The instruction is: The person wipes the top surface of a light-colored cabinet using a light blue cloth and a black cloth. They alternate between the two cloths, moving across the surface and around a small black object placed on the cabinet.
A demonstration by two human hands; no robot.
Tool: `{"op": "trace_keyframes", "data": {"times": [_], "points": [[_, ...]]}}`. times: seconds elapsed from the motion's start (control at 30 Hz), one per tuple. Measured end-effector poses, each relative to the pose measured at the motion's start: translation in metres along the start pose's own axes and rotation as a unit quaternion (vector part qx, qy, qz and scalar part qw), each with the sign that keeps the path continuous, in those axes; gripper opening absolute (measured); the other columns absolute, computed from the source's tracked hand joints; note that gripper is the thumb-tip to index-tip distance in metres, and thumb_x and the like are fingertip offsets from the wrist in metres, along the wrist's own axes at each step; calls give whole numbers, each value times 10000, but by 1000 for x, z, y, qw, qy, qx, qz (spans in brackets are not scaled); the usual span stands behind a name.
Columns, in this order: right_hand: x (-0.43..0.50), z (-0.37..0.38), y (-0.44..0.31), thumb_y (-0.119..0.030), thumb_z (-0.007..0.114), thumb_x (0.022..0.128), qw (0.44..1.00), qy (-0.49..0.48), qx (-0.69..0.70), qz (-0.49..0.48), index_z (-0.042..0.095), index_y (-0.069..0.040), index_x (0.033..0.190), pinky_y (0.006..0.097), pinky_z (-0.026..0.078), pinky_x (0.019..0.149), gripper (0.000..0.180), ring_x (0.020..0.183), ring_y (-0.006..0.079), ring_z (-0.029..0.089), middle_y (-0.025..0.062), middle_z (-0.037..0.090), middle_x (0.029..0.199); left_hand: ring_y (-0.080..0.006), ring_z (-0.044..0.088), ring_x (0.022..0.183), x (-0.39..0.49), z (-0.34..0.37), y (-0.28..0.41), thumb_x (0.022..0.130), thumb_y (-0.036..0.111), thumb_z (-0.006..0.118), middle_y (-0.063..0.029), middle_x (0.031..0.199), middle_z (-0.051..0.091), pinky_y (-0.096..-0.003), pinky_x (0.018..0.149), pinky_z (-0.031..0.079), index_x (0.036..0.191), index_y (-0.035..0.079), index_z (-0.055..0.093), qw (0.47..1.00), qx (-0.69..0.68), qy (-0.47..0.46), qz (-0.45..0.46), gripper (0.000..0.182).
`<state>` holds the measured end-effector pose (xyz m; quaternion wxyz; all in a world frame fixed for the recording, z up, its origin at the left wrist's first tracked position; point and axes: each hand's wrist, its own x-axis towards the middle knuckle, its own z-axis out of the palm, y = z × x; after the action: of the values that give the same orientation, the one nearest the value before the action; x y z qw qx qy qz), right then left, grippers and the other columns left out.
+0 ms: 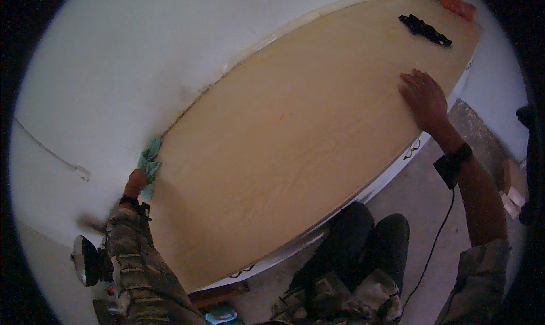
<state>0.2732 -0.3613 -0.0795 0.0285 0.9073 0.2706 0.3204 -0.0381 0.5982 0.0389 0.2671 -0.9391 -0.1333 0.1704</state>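
A wide wooden tabletop (pixel 272 146) with a tan surface stretches out before me along a pale wall. At its left end my left hand (pixel 138 179) grips a crumpled green cloth (pixel 150 159), which lies against the table's edge by the wall. Palm down near the right front edge, my right hand (pixel 425 101) rests on the wood and holds nothing. Beyond it lies a crumpled black item (pixel 425 30), perhaps fabric. An orange-red piece, possibly cloth (pixel 456 5), sits at the far right corner.
From the black band (pixel 452 165) on my right wrist a thin cable (pixel 434 248) hangs down. A cord (pixel 47 148) runs along the wall at left. A dark rounded object (pixel 86 260) stands beside my left sleeve; a light-blue item (pixel 220 314) lies low under the table's front.
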Motion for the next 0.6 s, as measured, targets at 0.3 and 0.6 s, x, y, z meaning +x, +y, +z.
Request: {"op": "trace_keyframes", "data": {"times": [0.3,0.6], "points": [[11,3,-13,-323,610,1067,999,44,26,16,781,-177,1251,549,434,1233,290,1450,384,570,89,678,1500,-414,754,1045,131,-126,130,988,205,690,-223,1105,777,-531,903,600,1164,69,772,982,-69,148,93,237],[9,4,-16,-357,571,1101,997,62,37,33,735,-135,1344,559,442,1209,368,1415,405,586,119,681,1480,-397,746,1072,232,-265,329,1003,195,693,-202,1147,769,-522,928,588,1214,82,766,933,-202,254,158,250]]}}
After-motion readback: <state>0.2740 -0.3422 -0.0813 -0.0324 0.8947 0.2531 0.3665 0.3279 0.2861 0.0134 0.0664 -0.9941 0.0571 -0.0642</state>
